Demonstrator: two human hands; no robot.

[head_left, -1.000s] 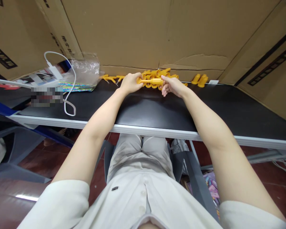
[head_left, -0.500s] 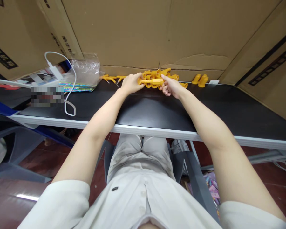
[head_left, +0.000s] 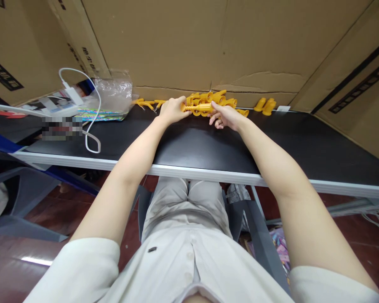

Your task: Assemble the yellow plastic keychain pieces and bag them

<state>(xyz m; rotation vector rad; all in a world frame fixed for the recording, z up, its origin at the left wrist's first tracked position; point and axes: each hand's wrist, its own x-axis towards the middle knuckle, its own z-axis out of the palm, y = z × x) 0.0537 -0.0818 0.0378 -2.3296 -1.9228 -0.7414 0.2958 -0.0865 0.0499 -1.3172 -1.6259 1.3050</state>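
Grip: my left hand (head_left: pixel 171 110) and right hand (head_left: pixel 225 116) pinch the yellow part (head_left: pixel 199 108), fingers clamped on its ends.
Risk: a slip could scatter the pile (head_left: pixel 216 99) behind.

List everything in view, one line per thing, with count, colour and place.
held yellow plastic part: one, yellow, between both hands
pile of yellow plastic parts: many, yellow, far table edge
two yellow caps: two, yellow, right of the pile
yellow pins: a few, yellow, left of the hands
clear plastic bag: one, transparent, left
white charger and cable: one, white, left
table: one, black, pale edge
cardboard sheets: several, brown, behind the table
left hand: grips the part's left end
right hand: fingers on its right end
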